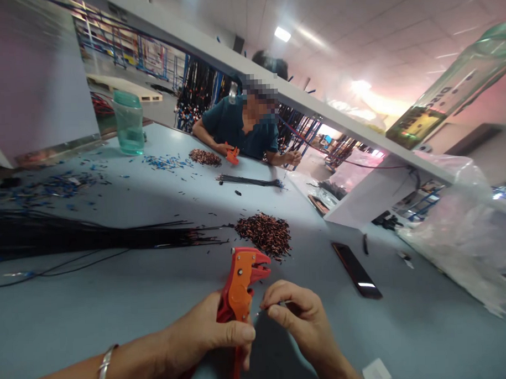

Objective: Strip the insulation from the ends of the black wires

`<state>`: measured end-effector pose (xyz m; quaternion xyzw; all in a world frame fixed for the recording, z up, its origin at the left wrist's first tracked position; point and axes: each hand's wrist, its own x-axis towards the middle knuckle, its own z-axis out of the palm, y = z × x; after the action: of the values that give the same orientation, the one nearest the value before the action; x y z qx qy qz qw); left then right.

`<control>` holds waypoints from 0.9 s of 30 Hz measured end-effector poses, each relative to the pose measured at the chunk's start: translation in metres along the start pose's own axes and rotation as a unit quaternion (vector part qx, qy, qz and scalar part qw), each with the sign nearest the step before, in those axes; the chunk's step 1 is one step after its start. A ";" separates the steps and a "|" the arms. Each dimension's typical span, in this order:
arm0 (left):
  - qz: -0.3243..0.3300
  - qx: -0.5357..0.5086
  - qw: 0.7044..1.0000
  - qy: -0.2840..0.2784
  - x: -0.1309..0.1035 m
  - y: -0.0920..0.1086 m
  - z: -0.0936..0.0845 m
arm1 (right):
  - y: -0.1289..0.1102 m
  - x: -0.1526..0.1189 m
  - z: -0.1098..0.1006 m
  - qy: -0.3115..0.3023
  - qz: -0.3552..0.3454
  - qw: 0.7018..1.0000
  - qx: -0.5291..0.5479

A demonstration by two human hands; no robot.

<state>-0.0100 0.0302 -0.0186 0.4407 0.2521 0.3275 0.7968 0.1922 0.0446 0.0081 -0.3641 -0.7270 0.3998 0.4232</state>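
Observation:
My left hand [216, 329] is wrapped round the handles of an orange and red wire stripper [239, 278], its jaws pointing up and to the right. Just right of the tool, my right hand [296, 315] pinches a thin dark wire [263, 308] between thumb and forefinger, a small shiny end sticking out to the left. Beyond the stripper's jaws lies a heap of short black and copper pieces [265, 233]. A thick bundle of black wires [113, 236] stretches from the left edge towards that heap.
Across the table a person [246, 123] holds another orange tool [232, 155]. Blue terminals [62, 185] are scattered at left, near a green bottle [128, 122]. A phone [356, 270] and clear plastic sheeting [457, 232] are at right. A slanting white beam [316, 110] crosses above.

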 end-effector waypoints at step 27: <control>-0.043 -0.001 0.998 -0.041 -0.004 0.011 0.007 | 0.002 -0.009 -0.009 0.150 -0.006 0.978 -0.146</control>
<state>-0.0111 0.0278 -0.0049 0.4422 0.2373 0.2749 0.8201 0.2037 0.0402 0.0068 -0.4733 -0.7081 0.2277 0.4719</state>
